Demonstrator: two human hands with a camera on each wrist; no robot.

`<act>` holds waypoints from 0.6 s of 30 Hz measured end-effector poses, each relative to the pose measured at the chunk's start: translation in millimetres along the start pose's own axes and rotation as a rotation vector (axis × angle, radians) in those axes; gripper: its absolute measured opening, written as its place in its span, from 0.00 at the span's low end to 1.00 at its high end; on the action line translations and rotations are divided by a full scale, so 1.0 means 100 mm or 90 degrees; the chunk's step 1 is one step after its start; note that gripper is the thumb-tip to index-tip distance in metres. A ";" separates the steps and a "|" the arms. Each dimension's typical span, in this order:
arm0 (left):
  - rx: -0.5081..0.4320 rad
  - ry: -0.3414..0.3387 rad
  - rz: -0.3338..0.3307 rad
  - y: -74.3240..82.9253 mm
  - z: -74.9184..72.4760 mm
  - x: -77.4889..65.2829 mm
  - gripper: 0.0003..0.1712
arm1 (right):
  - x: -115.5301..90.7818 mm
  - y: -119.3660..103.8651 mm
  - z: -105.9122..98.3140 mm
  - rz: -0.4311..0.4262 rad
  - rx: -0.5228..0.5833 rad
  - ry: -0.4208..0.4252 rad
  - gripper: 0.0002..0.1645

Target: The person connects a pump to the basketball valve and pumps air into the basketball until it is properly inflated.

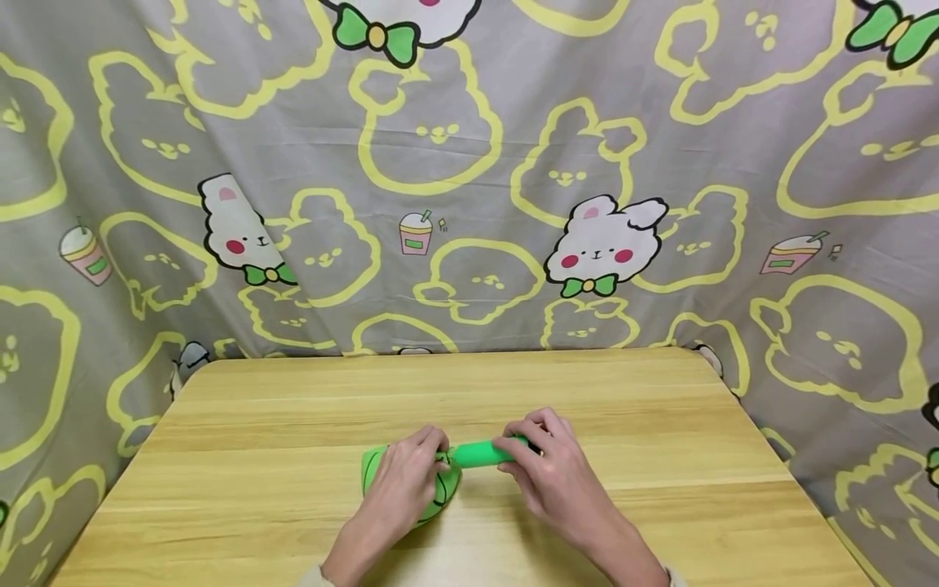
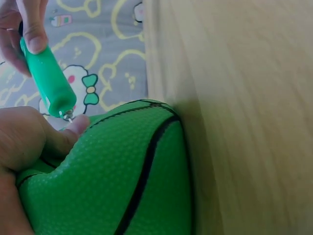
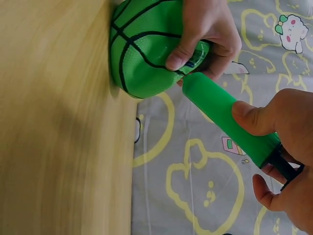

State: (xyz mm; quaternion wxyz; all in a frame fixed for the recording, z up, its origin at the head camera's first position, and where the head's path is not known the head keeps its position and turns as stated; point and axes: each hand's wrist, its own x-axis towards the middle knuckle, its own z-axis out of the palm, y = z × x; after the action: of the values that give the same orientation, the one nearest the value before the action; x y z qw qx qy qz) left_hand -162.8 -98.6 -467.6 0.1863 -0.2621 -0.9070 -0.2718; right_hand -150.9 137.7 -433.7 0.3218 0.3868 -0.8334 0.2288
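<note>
In the head view, a person's left hand [image 1: 405, 477] grips a green ball [image 1: 372, 466] marked with black lines, just left of centre in the lower part of the frame. The ball rests on a wooden table [image 1: 660, 416], and much of it is hidden under the hand. To the right of it, the right hand [image 1: 561, 477] holds a green hand pump [image 1: 478, 454], its fingers curled over the barrel's right end. The pump lies nearly level, its left end at the ball's upper right edge, close to the left fingertips.

In the left wrist view, the ball fills the lower middle of the frame, its pebbled skin sunk into a hollow beside the left hand at the left edge. The pump slants down from the upper left, and a small metal tip [image 2: 67, 115] at its lower end meets the left thumb area; whether it enters the ball cannot be told.

In the right wrist view, the ball sits at the top centre with the left thumb pressed on it. The pump runs toward the lower right, where a black rod [image 3: 282, 165] shows beyond the barrel. A grey curtain [image 1: 506, 359] with yellow outlined figures hangs behind the table.
</note>
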 end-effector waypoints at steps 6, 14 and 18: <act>-0.027 -0.012 -0.008 -0.01 0.01 0.00 0.15 | -0.01 0.03 0.07 -0.001 0.002 0.010 0.14; -0.033 -0.013 -0.015 -0.01 0.01 0.00 0.14 | -0.01 0.03 0.14 -0.001 -0.001 0.021 0.13; -0.018 -0.005 -0.012 -0.01 0.02 0.00 0.14 | -0.03 0.03 0.16 0.008 0.005 0.027 0.13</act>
State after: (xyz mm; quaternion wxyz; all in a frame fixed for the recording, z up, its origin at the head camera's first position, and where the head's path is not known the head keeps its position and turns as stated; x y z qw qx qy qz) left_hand -163.9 -98.1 -469.7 0.1767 -0.2571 -0.9062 -0.2855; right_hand -157.5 131.4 -447.5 0.3364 0.3780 -0.8279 0.2418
